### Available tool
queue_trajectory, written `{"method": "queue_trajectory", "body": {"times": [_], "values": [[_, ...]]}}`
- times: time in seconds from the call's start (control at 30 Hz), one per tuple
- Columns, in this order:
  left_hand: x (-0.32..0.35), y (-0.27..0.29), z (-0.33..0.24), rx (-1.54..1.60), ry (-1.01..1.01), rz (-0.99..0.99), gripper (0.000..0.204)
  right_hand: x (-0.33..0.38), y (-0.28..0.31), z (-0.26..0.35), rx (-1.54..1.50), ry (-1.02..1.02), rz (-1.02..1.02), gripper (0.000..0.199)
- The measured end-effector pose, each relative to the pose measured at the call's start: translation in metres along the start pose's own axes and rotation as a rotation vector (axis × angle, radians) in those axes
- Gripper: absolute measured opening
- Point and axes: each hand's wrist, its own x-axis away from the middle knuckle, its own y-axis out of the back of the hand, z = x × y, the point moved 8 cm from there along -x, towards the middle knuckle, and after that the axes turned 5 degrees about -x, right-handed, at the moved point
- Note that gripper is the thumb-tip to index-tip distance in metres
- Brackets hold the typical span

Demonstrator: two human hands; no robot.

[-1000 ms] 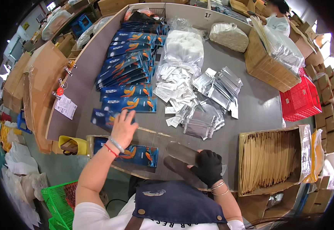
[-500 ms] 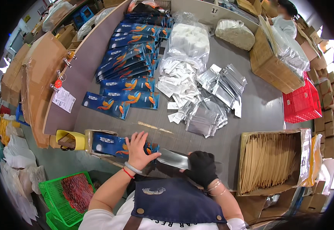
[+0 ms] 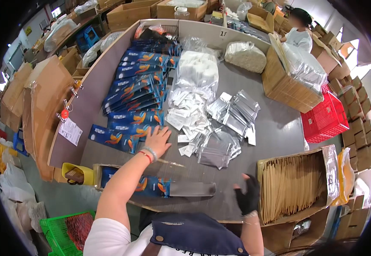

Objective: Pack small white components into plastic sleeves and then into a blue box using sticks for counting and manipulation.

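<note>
The left hand (image 3: 157, 143) is lying over the right end of a blue packet (image 3: 128, 129), its fingers being outstretched and unclenched; whether they are touching it, I cannot tell. The gloved right hand (image 3: 248, 194) is hanging free, thumb apart, just left of the box (image 3: 296, 187). Nearer the body than the left fingers, a silver pouch (image 3: 194, 189) is meeting another packet. The packet is looking light, thin, bendy and probably slick; its short edge under those fingers is offering the likeliest pinch.
</note>
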Motion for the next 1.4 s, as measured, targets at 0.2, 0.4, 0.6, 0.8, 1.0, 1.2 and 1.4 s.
{"method": "queue_trajectory", "body": {"times": [0.2,0.4,0.6,0.8,1.0,1.2,1.4], "values": [[-0.027,0.000,0.042,-0.029,0.146,0.283,0.051,0.071,0.096,-0.099,0.157,-0.326,-0.490,0.026],[-0.093,-0.021,0.007,0.337,-0.026,-0.153,0.064,0.038,0.071,-0.062,0.244,-0.160,-0.318,0.026],[-0.037,-0.014,-0.036,0.238,-0.126,0.007,0.058,0.069,0.104,-0.105,0.201,-0.268,-0.480,0.026],[-0.006,0.008,-0.039,0.434,-0.153,0.120,0.043,0.093,0.144,-0.165,0.459,-0.405,-0.524,0.029],[-0.001,0.015,-0.048,0.348,-0.256,0.161,0.027,0.089,0.143,-0.192,0.678,-0.596,-0.285,0.031],[-0.003,0.017,-0.039,0.427,-0.158,0.092,0.012,0.092,0.139,-0.197,0.602,-0.477,-0.335,0.018],[-0.030,0.025,-0.059,0.674,0.111,0.335,0.011,0.085,0.140,-0.210,0.628,-0.715,-0.170,0.018]]}}
